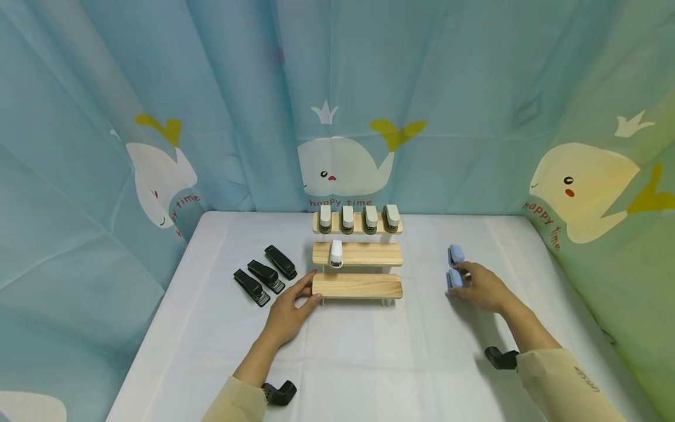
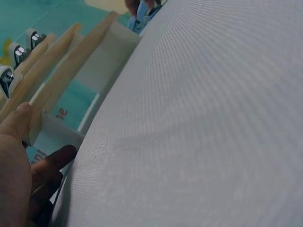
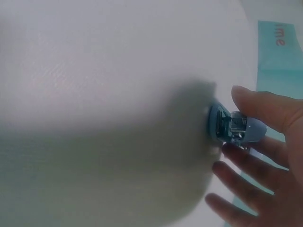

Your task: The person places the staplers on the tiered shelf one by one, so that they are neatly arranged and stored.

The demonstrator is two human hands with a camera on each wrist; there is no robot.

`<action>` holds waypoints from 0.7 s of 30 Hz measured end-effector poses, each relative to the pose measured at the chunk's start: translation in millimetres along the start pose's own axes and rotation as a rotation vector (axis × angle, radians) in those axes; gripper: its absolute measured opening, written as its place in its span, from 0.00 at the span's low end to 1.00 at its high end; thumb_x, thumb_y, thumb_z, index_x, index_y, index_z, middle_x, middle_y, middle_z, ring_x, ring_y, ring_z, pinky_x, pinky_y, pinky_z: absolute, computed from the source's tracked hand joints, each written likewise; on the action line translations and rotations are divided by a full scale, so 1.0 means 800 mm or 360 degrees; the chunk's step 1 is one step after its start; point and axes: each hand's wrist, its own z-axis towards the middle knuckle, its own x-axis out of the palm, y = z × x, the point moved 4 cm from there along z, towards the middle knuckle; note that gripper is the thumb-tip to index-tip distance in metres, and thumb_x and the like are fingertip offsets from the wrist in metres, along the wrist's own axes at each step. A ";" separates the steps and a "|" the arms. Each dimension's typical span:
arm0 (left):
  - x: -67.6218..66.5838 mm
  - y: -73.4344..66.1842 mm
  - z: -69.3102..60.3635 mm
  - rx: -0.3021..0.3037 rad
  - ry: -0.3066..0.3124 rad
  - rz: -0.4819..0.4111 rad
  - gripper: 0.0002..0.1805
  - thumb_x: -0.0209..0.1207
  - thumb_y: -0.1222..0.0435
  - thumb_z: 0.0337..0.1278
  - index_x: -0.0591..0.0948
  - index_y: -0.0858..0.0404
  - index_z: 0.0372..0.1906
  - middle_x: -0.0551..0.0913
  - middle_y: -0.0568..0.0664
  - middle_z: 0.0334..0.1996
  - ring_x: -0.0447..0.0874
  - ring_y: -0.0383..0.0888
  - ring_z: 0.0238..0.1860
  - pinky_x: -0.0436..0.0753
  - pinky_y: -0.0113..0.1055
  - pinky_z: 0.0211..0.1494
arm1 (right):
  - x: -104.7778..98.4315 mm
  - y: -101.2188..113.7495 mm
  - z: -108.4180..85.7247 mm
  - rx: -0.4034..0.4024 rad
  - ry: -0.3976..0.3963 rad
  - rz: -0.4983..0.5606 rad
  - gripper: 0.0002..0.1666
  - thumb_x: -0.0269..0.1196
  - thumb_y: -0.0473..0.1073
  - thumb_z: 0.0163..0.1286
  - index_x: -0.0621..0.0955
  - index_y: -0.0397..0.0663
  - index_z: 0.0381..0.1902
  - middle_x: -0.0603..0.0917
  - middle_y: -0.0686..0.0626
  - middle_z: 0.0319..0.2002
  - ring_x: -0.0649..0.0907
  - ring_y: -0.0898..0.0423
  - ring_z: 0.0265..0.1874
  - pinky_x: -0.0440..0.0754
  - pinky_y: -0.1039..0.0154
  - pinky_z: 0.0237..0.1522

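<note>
Thumb and fingers of your right hand [image 1: 482, 287] pinch the near blue stapler [image 1: 455, 279] on the table [image 1: 364, 363] right of the rack [image 1: 358, 286]; lift straight to clear the far blue stapler [image 1: 456, 253]. Your left hand [image 1: 286, 313] holds the rack's left end; steady it gently, since four pale staplers [image 1: 347, 217] and a white stapler [image 1: 336, 252] stand on the tiers [image 1: 371, 254] above, and three black staplers [image 1: 265, 275] lie beside that hand.

2 blu staplers [image 1: 455, 278], 5 wht [image 1: 336, 252], 3 blk [image 1: 266, 276]
</note>
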 end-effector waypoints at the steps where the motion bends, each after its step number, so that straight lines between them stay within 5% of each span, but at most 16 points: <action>1: 0.000 0.000 0.000 0.0001 0.0000 -0.0002 0.33 0.61 0.41 0.68 0.68 0.33 0.76 0.87 0.26 0.42 0.83 0.42 0.64 0.74 0.58 0.70 | 0.000 0.000 -0.001 0.0011 -0.0002 0.0004 0.41 0.74 0.46 0.65 0.72 0.24 0.66 0.81 0.25 0.55 0.85 0.32 0.50 0.84 0.41 0.46; 21: -0.001 -0.004 0.000 0.0017 -0.0008 -0.0013 0.33 0.62 0.41 0.67 0.68 0.30 0.75 0.88 0.25 0.41 0.82 0.42 0.64 0.75 0.57 0.70 | 0.003 0.001 -0.010 0.0070 -0.0092 0.0051 0.43 0.74 0.49 0.65 0.71 0.28 0.67 0.81 0.25 0.58 0.83 0.31 0.53 0.83 0.39 0.49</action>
